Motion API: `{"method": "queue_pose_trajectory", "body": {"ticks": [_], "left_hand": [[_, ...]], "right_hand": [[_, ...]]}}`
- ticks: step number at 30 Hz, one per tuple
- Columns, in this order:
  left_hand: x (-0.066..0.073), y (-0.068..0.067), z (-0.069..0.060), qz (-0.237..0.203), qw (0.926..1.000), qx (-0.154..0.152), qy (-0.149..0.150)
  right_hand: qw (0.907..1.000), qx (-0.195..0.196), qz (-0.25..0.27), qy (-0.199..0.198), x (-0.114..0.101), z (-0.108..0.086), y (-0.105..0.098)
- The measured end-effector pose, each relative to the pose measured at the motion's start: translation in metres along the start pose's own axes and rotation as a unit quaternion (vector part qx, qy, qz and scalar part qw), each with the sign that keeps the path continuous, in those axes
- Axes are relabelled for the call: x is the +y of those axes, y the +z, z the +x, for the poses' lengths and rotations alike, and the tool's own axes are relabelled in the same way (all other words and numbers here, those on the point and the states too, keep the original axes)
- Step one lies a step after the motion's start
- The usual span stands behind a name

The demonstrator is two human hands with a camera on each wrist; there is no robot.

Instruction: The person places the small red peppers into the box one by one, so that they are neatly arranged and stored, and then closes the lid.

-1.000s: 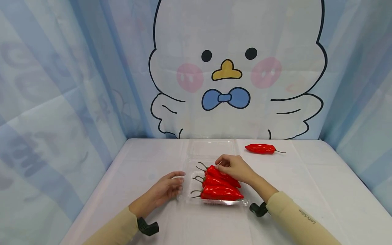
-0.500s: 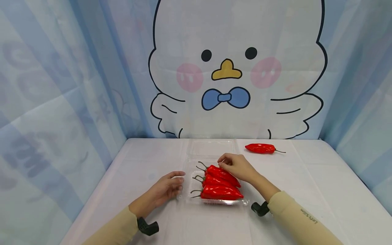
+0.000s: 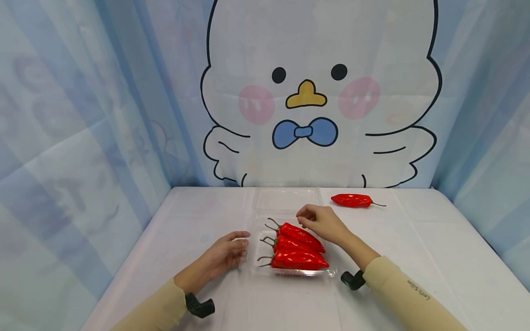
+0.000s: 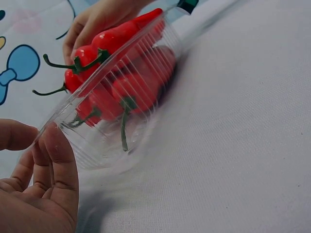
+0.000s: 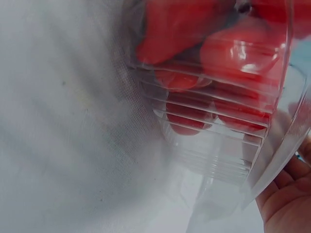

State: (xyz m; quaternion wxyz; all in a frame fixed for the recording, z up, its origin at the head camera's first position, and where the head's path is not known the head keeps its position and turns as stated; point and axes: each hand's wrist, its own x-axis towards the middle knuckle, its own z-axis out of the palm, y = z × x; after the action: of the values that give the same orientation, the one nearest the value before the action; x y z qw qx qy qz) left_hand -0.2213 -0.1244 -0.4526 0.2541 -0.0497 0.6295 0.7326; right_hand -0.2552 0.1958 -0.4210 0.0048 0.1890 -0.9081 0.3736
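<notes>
In a hinged clear plastic box [image 3: 304,272] lie several red peppers [image 3: 299,260] with green stems, stacked side by side, stems toward the left. At the box's left rim is my left hand [image 3: 221,257]; in the left wrist view its fingers [image 4: 60,150] pinch that rim. Just beyond the peppers hovers my right hand [image 3: 325,225], fingers loosely bent and nothing between them. Its palm shows behind the clear plastic in the right wrist view. One more red pepper [image 3: 352,200] lies outside the box at the back right, its stem pointing right.
The box's clear lid [image 3: 286,200] is folded back flat toward the table's far edge. A white cloth covers the table [image 3: 414,257]. Behind it hangs a printed curtain [image 3: 306,161], with blue curtains [image 3: 112,138] at both sides.
My right hand has drawn its fingers off the farthest pepper in the box and moved slightly up and away. My left hand and the peppers have stayed in place.
</notes>
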Motion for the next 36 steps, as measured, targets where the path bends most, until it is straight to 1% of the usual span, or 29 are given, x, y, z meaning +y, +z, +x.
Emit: {"method": "queue_pose_trajectory", "body": {"ticks": [7,15,21,24,30,36], "left_hand": [[0.0,0.0,0.0,-0.003,1.0,-0.003,-0.001],[0.0,0.0,0.0,-0.005,1.0,0.001,0.0],[-0.001,0.0,0.0,-0.011,0.9999,0.002,0.0],[0.0,0.0,0.0,-0.013,0.9999,0.002,-0.001],[0.0,0.0,0.0,-0.013,0.9999,0.0,-0.004],[0.001,0.0,0.0,-0.012,0.9999,0.003,-0.006]], "right_hand": [[0.9997,0.02,-0.01,0.006,0.004,0.0,-0.002],[0.9976,0.06,-0.019,0.028,0.007,0.001,-0.011],[0.9953,0.089,-0.025,0.028,0.014,0.001,-0.015],[0.9949,0.094,-0.023,0.031,0.016,0.001,-0.017],[0.9946,0.089,-0.021,0.049,0.02,0.0,-0.021],[0.993,0.099,-0.025,0.059,0.027,0.001,-0.025]]}}
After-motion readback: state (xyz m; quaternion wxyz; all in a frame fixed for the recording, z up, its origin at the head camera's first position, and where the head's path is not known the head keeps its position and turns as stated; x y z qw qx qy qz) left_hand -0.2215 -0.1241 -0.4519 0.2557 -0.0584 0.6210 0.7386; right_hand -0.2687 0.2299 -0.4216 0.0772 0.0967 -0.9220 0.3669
